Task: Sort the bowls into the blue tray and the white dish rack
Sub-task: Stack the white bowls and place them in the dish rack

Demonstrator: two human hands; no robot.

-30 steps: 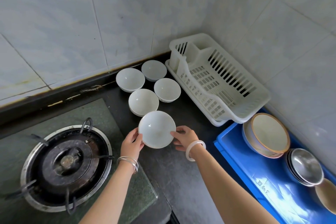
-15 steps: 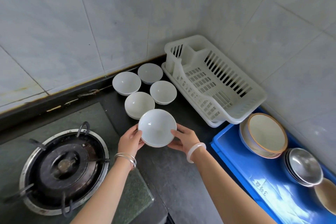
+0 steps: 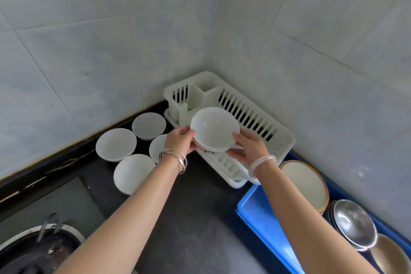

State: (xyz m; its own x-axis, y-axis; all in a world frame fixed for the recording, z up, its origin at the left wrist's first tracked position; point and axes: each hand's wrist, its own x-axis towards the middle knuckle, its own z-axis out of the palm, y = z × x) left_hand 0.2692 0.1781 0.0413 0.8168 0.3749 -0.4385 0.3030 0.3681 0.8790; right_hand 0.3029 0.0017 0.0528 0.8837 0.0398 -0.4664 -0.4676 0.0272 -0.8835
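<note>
I hold a white bowl with both hands, tilted, above the near part of the white dish rack in the wall corner. My left hand grips its left rim and my right hand its right rim and underside. Several more white bowls sit on the dark counter left of the rack; one of them is partly hidden behind my left wrist. The blue tray lies at the lower right with a brown-rimmed bowl, stacked steel bowls and a beige bowl in it.
A gas burner sits at the lower left on a grey-green slab. Tiled walls close off the counter behind and to the right. Dark counter lies between the stove and the blue tray.
Both hands have lifted the white bowl off the counter and carried it right and back, from in front of the other bowls to over the dish rack.
</note>
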